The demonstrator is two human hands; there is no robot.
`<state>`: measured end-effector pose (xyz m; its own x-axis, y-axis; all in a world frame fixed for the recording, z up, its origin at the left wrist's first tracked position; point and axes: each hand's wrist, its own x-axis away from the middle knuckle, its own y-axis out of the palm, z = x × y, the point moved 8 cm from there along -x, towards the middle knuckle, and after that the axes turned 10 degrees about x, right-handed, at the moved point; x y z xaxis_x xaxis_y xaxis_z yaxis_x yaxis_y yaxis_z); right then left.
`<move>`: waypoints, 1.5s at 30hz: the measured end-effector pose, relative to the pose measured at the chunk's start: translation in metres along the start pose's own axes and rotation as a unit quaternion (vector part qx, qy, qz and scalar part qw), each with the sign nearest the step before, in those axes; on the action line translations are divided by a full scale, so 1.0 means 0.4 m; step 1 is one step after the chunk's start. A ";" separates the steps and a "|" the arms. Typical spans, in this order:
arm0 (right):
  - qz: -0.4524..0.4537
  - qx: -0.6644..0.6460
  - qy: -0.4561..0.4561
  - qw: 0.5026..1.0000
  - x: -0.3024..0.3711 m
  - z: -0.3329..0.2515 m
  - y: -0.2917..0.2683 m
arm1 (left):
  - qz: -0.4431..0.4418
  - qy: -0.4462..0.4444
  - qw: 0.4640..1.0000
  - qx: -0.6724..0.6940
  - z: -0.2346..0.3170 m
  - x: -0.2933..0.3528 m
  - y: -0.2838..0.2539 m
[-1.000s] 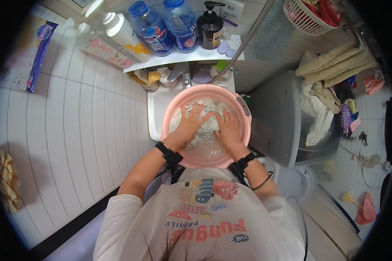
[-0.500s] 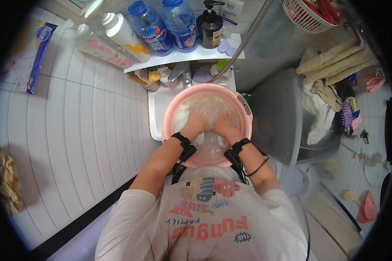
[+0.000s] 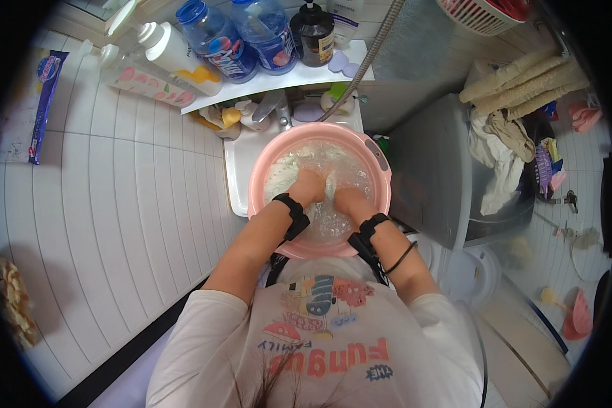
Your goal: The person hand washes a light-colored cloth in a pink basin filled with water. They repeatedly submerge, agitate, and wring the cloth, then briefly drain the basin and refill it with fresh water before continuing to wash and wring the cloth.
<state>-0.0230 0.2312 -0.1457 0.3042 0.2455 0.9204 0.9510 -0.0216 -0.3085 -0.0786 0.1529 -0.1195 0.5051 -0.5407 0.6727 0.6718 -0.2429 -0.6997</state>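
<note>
A pink plastic basin point(image 3: 259, 166) holds cloudy, bubbling water, with a whitish patterned cloth point(image 3: 281, 175) lying partly under the surface at its left. My left hand point(image 3: 311, 185) is dipped in the water beside this cloth. Close by on the right, my right hand point(image 3: 350, 199) is sunk in the water too. A pale strip of cloth shows between the two hands. Froth and water hide the fingers of both, so their grip does not show. Each wrist wears a black strap with a small box.
The basin rests on a white sink point(image 3: 238, 183) with a metal faucet point(image 3: 283, 112) behind. A white shelf point(image 3: 265, 83) above carries several bottles. A metal shower hose point(image 3: 370, 58) hangs down to the sink. Right stands a grey appliance point(image 3: 432, 177) with clothes point(image 3: 503, 170) beside it.
My hands have shifted slightly within the basin, and a strip of cloth now shows between them. The whole view has moved a little, with the shelf appearing further up and left.
</note>
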 end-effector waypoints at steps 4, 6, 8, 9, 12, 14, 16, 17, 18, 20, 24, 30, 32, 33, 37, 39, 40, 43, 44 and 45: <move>0.323 0.045 0.017 0.945 0.038 0.006 -0.054 | 0.299 0.121 0.945 -0.046 0.041 0.047 -0.130; 0.430 -0.135 -0.020 0.892 0.076 0.041 -0.077 | 0.198 0.046 0.965 0.168 -0.019 0.035 -0.150; 0.403 -0.467 -0.111 0.779 0.081 0.076 -0.078 | 0.178 0.038 0.940 0.289 -0.042 0.081 -0.190; 0.402 -0.520 -0.132 0.742 0.094 0.078 -0.081 | 0.172 0.055 0.918 0.353 -0.042 0.111 -0.212; 0.343 -0.684 -0.197 0.613 0.132 0.043 -0.084 | 0.174 0.097 0.841 0.503 -0.035 0.213 -0.264; 0.223 -0.784 -0.251 0.522 0.152 -0.034 -0.085 | 0.129 0.128 0.733 0.656 -0.023 0.255 -0.277; 0.206 -0.809 -0.282 0.473 0.199 -0.081 -0.107 | 0.126 0.115 0.629 0.758 -0.026 0.288 -0.268; 0.203 -0.814 -0.317 0.443 0.227 -0.106 -0.126 | 0.114 0.083 0.603 0.785 -0.031 0.294 -0.250; 0.270 -0.783 -0.331 0.452 0.264 -0.116 -0.144 | 0.106 0.069 0.570 0.812 -0.035 0.298 -0.236; 0.414 -0.695 -0.379 0.450 0.354 -0.137 -0.169 | 0.108 0.048 0.545 0.830 -0.047 0.293 -0.218; 0.518 -0.581 -0.350 0.521 0.415 -0.157 -0.192 | 0.231 0.031 0.682 0.694 -0.076 0.287 -0.231; 0.410 -0.739 -0.302 0.442 0.354 -0.129 -0.199 | 0.430 0.053 0.670 0.603 -0.026 0.371 -0.287; 0.359 -0.788 -0.285 0.411 0.335 -0.129 -0.193 | 0.470 0.136 0.730 0.477 0.039 0.425 -0.327; 0.330 -0.806 -0.266 0.414 0.324 -0.131 -0.188 | 0.483 0.177 0.754 0.410 0.073 0.448 -0.343; 0.137 -0.883 -0.299 0.336 0.298 -0.174 -0.184 | 0.425 0.176 0.806 0.372 0.103 0.457 -0.350; 0.137 -0.899 -0.253 0.331 0.287 -0.169 -0.177 | 0.442 0.193 0.788 0.382 0.099 0.455 -0.368; 0.136 -0.901 -0.240 0.335 0.286 -0.170 -0.176 | 0.448 0.191 0.779 0.396 0.094 0.452 -0.373; 0.163 -0.893 -0.240 0.345 0.301 -0.174 -0.184 | 0.448 0.150 0.758 0.450 0.077 0.431 -0.378; 0.188 -0.883 -0.251 0.349 0.311 -0.173 -0.190 | 0.445 0.130 0.751 0.470 0.073 0.424 -0.378; 0.198 -0.887 -0.240 0.342 0.315 -0.171 -0.185 | 0.466 0.128 0.743 0.463 0.077 0.429 -0.387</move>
<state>-0.0513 0.1976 0.0093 0.7890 0.0038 0.6144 -0.4921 -0.5947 0.6357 -0.0791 0.1227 0.1114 0.9448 -0.2911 -0.1504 0.2398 0.9270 -0.2884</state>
